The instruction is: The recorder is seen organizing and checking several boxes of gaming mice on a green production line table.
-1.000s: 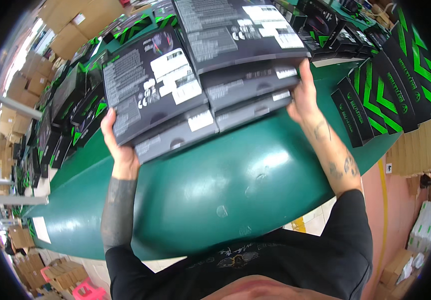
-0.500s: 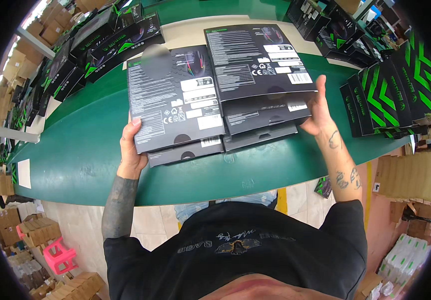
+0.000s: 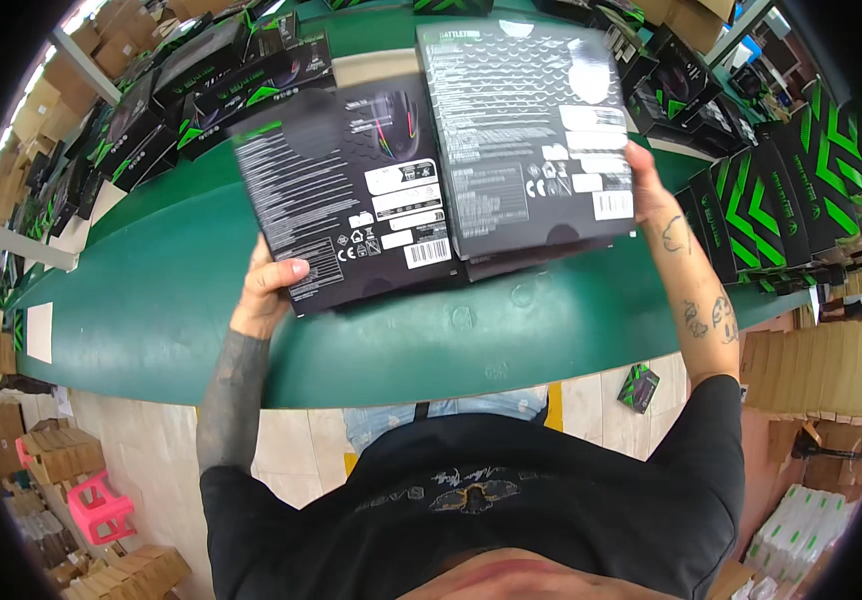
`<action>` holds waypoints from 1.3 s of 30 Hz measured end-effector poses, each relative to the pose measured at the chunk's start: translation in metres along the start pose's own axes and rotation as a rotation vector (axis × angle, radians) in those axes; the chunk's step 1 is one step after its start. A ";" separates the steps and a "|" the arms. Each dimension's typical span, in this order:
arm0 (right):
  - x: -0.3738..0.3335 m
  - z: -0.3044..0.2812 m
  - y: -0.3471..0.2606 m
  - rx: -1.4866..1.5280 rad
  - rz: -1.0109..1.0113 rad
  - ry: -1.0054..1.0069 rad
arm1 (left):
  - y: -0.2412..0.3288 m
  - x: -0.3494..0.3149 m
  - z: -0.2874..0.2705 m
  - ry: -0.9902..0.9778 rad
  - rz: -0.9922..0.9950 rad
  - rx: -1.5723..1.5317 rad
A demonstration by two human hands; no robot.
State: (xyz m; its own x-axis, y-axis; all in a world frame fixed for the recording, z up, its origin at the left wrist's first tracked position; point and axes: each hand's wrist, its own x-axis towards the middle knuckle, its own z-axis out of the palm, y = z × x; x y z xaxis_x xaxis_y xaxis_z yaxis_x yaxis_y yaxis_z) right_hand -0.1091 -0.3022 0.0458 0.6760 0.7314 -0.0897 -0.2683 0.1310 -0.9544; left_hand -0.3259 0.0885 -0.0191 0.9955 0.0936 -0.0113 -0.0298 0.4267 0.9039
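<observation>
Two black computer-mouse boxes lie side by side in my grasp, the left box (image 3: 336, 235) and the right box (image 3: 496, 130), printed backs facing up. My left hand (image 3: 269, 288) is closed on the left box's lower left corner, thumb on top and fingers hidden underneath. At the right box's right edge, my right hand (image 3: 648, 188) grips with most of its fingers out of sight behind it. Part of another black box (image 3: 546, 257) shows under the right box. The boxes are tilted, and the right one catches bright glare.
A green table (image 3: 401, 345) spans the front. Black boxes (image 3: 261, 85) stand in rows at the far left. Green-striped boxes (image 3: 766, 205) are stacked at the right. A small box (image 3: 638, 388) lies on the floor, and a pink stool (image 3: 101, 507) stands at lower left.
Both hands have lifted and tilted the boxes upward, away from me. The right box has shifted slightly right, and the lower boxes are now mostly covered.
</observation>
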 end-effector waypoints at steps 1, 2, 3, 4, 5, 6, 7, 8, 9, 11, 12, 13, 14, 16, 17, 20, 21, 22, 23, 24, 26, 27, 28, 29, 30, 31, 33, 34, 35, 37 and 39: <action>-0.001 -0.006 -0.011 -0.085 0.028 -0.150 | 0.009 0.004 0.001 -0.130 0.108 0.134; -0.009 -0.007 -0.021 -0.287 -0.018 -0.162 | 0.021 0.004 -0.001 -0.129 0.140 0.401; -0.018 0.003 -0.037 -0.492 -0.069 -0.174 | 0.032 0.004 -0.005 -0.130 0.176 0.671; -0.023 0.011 -0.043 -0.470 -0.278 -0.318 | 0.035 0.006 -0.008 -0.075 0.195 0.997; -0.023 0.025 -0.042 -0.676 -0.607 -0.372 | 0.037 0.008 -0.008 -0.146 0.493 1.573; -0.020 0.040 -0.044 -0.929 -0.682 -0.164 | 0.038 0.011 -0.011 -0.143 0.494 1.574; -0.020 0.049 -0.045 -1.177 -0.742 0.066 | 0.037 0.019 -0.022 -0.159 0.638 1.613; -0.024 0.040 -0.035 -1.224 -0.765 -0.047 | 0.035 0.025 -0.037 -0.174 0.781 1.646; -0.027 0.053 -0.035 -1.427 -0.929 -0.104 | 0.031 0.020 -0.055 -0.175 0.903 1.678; -0.022 0.024 -0.003 -1.416 -1.195 -0.284 | 0.025 0.020 -0.080 -0.177 1.184 1.723; -0.026 0.004 0.018 -1.396 -1.183 -0.304 | 0.021 0.016 -0.088 -0.179 1.310 1.744; -0.037 -0.007 0.031 -1.406 -1.169 -0.197 | 0.017 0.008 -0.093 -0.257 1.323 1.810; -0.049 -0.017 0.039 -1.462 -1.041 -0.069 | 0.016 -0.013 -0.087 -0.169 1.127 1.843; -0.075 -0.028 0.053 -1.504 -0.806 0.241 | 0.031 -0.045 -0.073 -0.101 0.941 1.852; -0.078 -0.033 0.058 -1.474 -0.720 0.411 | 0.050 -0.054 -0.066 -0.013 0.831 1.850; -0.063 -0.041 0.062 -0.915 -0.418 0.618 | 0.066 -0.051 -0.051 0.359 0.610 1.397; -0.045 -0.038 0.057 -0.620 -0.304 0.673 | 0.071 -0.045 -0.048 0.608 0.500 0.941; -0.023 -0.041 0.045 -0.444 -0.154 0.579 | 0.073 -0.030 -0.060 0.621 0.293 0.802; -0.005 -0.042 0.030 -0.280 -0.009 0.495 | 0.068 -0.010 -0.064 0.561 0.082 0.657; 0.016 -0.031 0.019 -0.292 0.120 0.417 | 0.066 0.003 -0.061 0.519 -0.123 0.520; 0.064 -0.025 0.008 -0.295 0.375 0.284 | 0.044 0.036 -0.062 0.349 -0.219 0.395; 0.083 -0.028 0.013 -0.273 0.511 0.226 | 0.042 0.048 -0.044 0.209 -0.252 0.320; 0.089 0.001 0.012 -0.304 0.383 0.221 | 0.038 0.053 -0.047 0.237 -0.287 0.226; 0.091 0.024 0.010 -0.333 0.254 0.217 | 0.033 0.055 -0.051 0.261 -0.320 0.131; 0.097 0.021 0.005 -0.267 0.388 0.117 | 0.031 0.055 -0.043 0.249 -0.321 0.135; 0.097 0.016 0.010 -0.265 0.385 0.131 | 0.028 0.054 -0.030 0.384 -0.146 0.142; 0.099 0.008 0.026 -0.049 0.187 0.201 | 0.037 0.046 -0.017 0.577 0.104 0.206; 0.086 0.024 0.015 -0.058 0.126 0.291 | 0.049 0.036 -0.026 0.493 0.127 0.161; 0.075 0.026 0.010 -0.030 0.029 0.379 | 0.062 0.025 -0.037 0.409 0.150 0.116; 0.045 0.027 -0.004 0.074 -0.128 0.512 | 0.082 -0.006 -0.041 0.313 -0.003 -0.143; 0.018 0.026 -0.008 0.169 -0.135 0.371 | 0.082 -0.029 -0.038 0.263 -0.061 -0.105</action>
State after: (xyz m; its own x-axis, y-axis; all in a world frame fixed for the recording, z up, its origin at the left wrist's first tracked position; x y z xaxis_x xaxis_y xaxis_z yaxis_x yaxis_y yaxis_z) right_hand -0.1126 -0.2730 0.0589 0.9058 0.4135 -0.0928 -0.2482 0.3401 -0.9071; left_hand -0.3607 0.1547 0.0392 0.9389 0.2887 -0.1875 0.0072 0.5281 0.8492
